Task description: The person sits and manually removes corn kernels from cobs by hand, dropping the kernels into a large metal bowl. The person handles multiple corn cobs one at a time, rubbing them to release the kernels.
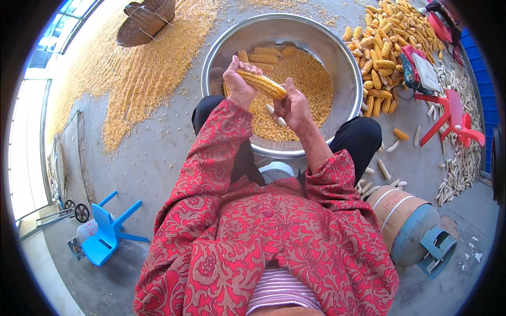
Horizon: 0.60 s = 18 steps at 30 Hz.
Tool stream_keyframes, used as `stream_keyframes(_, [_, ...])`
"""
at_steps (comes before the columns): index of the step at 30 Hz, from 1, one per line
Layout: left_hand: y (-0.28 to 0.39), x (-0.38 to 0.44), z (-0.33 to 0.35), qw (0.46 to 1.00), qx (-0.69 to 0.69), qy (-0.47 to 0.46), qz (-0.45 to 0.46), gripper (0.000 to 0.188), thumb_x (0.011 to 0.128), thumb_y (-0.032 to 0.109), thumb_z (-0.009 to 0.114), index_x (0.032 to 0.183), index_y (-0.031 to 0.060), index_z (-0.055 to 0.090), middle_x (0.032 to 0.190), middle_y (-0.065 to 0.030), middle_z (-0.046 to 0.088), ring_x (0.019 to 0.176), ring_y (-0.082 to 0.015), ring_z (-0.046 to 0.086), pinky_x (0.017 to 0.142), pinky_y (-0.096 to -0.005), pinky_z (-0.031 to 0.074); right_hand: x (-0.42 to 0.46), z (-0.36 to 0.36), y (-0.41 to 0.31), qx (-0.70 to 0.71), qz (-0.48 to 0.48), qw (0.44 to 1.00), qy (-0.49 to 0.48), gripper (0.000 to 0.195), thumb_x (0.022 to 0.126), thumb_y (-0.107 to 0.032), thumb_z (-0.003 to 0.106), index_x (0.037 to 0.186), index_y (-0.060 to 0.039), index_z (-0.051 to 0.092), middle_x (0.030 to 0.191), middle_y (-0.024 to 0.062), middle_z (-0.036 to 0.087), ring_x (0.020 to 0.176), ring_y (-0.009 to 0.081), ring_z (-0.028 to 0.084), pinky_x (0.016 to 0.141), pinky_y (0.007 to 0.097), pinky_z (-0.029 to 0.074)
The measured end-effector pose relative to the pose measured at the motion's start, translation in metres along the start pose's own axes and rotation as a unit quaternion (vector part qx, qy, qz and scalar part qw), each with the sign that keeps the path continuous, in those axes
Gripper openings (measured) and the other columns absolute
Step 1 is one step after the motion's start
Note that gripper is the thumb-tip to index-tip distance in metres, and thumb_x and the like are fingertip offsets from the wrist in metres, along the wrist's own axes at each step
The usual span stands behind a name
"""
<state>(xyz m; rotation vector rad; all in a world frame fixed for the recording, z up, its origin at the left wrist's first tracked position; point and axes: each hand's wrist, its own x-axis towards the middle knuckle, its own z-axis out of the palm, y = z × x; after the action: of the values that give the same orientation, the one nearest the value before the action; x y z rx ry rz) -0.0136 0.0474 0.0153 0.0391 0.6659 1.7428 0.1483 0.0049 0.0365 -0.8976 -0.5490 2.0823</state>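
My left hand (pixel 241 83) grips one end of a yellow corn cob (pixel 261 84), which slants down to the right above a wide metal basin (pixel 343 71). At the cob's other end is my right hand (pixel 293 103), its thumb and fingers close against the tip. Beneath my right hand a pale, stripped corncob (pixel 280 121) shows partly. Loose yellow corn kernels (pixel 312 79) cover much of the basin's floor, and several whole cobs (pixel 263 59) lie at its far left side. The basin stands between my knees.
Kernels (pixel 130 83) spread over the floor at left, with a woven basket (pixel 146 21) on them. Whole cobs (pixel 379 59) are heaped at right, near a red plastic chair (pixel 454 114) and stripped cobs (pixel 462 166). A gas cylinder (pixel 413 229) lies lower right, a blue chair (pixel 103 237) lower left.
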Motion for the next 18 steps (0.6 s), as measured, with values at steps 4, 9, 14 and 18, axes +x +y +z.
stream_keyframes(4, [0.001, 0.0, 0.001, 1.0, 0.005, 0.025, 0.002, 0.036, 0.091, 0.035, 0.05, 0.063, 0.0137, 0.043, 0.053, -0.0035, 0.043, 0.049, -0.0205, 0.044, 0.056, -0.0393, 0.041, 0.002, -0.003, 0.009, -0.033, -0.033, 0.999, 0.0, 0.034, 0.094, -0.041, 0.049, 0.081, -0.0098, 0.05, 0.053, 0.0001, 0.041, 0.038, 0.0103, 0.035, 0.033, 0.0316, 0.038])
stream_keyframes(9, [0.0, 0.001, -0.001, 0.998, 0.005, 0.059, 0.001, 0.037, 0.093, 0.035, 0.047, 0.063, 0.0135, 0.042, 0.053, -0.0031, 0.042, 0.049, -0.0205, 0.043, 0.056, -0.0395, 0.041, 0.003, 0.001, 0.017, 0.012, -0.058, 0.996, 0.062, 0.029, 0.092, -0.037, 0.05, 0.079, -0.0107, 0.048, 0.053, -0.0005, 0.041, 0.038, 0.0092, 0.032, 0.032, 0.0292, 0.033])
stream_keyframes(14, [-0.002, 0.005, -0.009, 0.997, -0.009, 0.076, 0.012, 0.038, 0.095, 0.037, 0.046, 0.064, 0.0135, 0.041, 0.055, -0.0028, 0.042, 0.05, -0.02, 0.043, 0.056, -0.0396, 0.041, 0.001, 0.001, 0.015, 0.018, -0.058, 0.998, 0.027, 0.025, 0.092, -0.033, 0.049, 0.082, -0.0098, 0.049, 0.056, -0.0005, 0.043, 0.04, 0.0089, 0.034, 0.034, 0.0286, 0.034])
stream_keyframes(18, [-0.003, 0.008, -0.011, 0.991, -0.045, 0.128, 0.012, 0.041, 0.095, 0.041, 0.045, 0.066, 0.0128, 0.041, 0.055, -0.0034, 0.042, 0.05, -0.0205, 0.042, 0.056, -0.0404, 0.042, 0.003, -0.005, 0.006, 0.023, -0.086, 0.996, -0.006, 0.023, 0.095, -0.024, 0.044, 0.098, -0.0034, 0.054, 0.063, 0.0006, 0.046, 0.044, 0.0085, 0.036, 0.037, 0.0284, 0.037])
